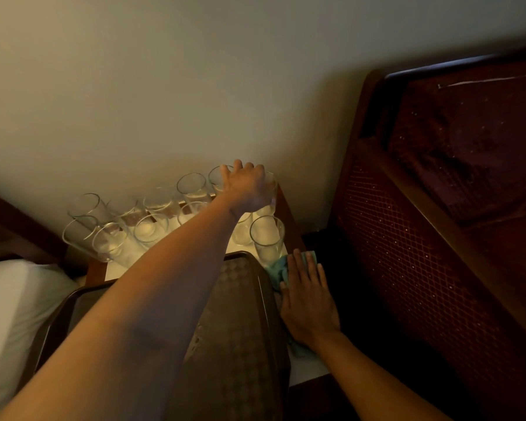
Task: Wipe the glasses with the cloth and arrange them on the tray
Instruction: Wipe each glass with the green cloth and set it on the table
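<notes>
Several clear glasses point(152, 229) stand in rows on a small white-topped table point(113, 270) against the wall. My left hand point(246, 186) reaches across to the back right corner and grips a glass point(271, 189) from above. My right hand point(308, 294) lies flat, fingers straight, on a teal cloth point(275, 268) at the table's right edge. One glass point(267, 238) stands just beyond that cloth. A dark patterned tray point(240, 329) sits in front of the glasses, partly hidden by my left forearm, with no glass visible on it.
A dark wooden headboard with a red lattice panel point(422, 238) rises to the right. A white pillow or sheet point(12, 299) lies at the left. The plain wall point(195, 86) stands directly behind the glasses.
</notes>
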Demonstrator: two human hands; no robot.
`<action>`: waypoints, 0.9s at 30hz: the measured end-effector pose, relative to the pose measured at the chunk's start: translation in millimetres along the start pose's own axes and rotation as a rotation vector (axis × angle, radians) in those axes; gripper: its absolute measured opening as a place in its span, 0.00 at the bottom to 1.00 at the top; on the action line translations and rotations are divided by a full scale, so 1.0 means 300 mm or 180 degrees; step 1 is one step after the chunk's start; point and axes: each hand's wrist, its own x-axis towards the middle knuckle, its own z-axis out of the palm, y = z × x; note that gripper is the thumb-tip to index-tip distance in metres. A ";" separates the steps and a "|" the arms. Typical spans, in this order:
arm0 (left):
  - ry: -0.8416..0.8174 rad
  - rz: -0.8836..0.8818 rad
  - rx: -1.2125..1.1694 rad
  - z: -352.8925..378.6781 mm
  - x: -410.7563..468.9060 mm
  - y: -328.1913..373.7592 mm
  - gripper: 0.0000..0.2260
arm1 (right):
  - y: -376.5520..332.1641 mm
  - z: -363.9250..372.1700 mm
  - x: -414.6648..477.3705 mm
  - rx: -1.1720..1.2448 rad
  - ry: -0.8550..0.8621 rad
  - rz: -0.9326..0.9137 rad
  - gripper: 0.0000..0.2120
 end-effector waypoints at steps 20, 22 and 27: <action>0.1636 -0.0027 -0.5776 -0.462 -0.744 0.011 0.37 | -0.107 -0.226 -0.108 0.3258 0.1225 0.1294 0.15; 0.1595 -0.0170 -0.6197 -0.423 -0.824 0.033 0.32 | -0.173 -0.351 -0.133 0.3849 0.1578 0.1053 0.10; 0.1344 -0.0803 -0.6438 -0.321 -0.942 0.145 0.27 | -0.376 -0.603 -0.251 0.4498 0.1310 -0.0198 0.14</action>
